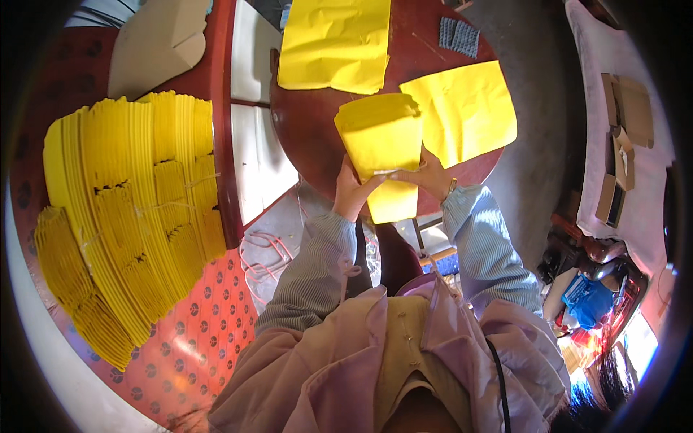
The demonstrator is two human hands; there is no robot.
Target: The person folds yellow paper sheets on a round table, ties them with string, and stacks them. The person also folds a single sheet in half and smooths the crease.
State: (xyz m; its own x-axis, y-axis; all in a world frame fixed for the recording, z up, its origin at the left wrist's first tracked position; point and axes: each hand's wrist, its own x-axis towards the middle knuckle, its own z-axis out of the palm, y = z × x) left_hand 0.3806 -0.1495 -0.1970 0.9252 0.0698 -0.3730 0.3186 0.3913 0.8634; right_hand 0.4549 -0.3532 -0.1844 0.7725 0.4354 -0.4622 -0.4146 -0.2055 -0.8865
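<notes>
A folded bundle of yellow sheets (378, 136), paper or cloth, is held up at the near edge of the round table. My left hand (351, 190) grips its left side, and my right hand (434, 177) grips the right. Both thumbs lie across the front and meet near the middle, where a thin whitish strip shows; I cannot tell what it is. Below the thumbs the bundle's lower end hangs past the table edge. Most of my fingers are hidden behind it. Right beside the bundle lies a flat yellow sheet (469, 112), and another yellow sheet (333, 47) lies beyond it.
The round red table (307, 119) also carries a grey ribbed cloth (459, 37). On a red patterned surface at left stands a large pile of yellow bundles (133, 209). White chair cushions (260, 162) sit between. Cardboard boxes (624, 144) rest on the pale surface at right.
</notes>
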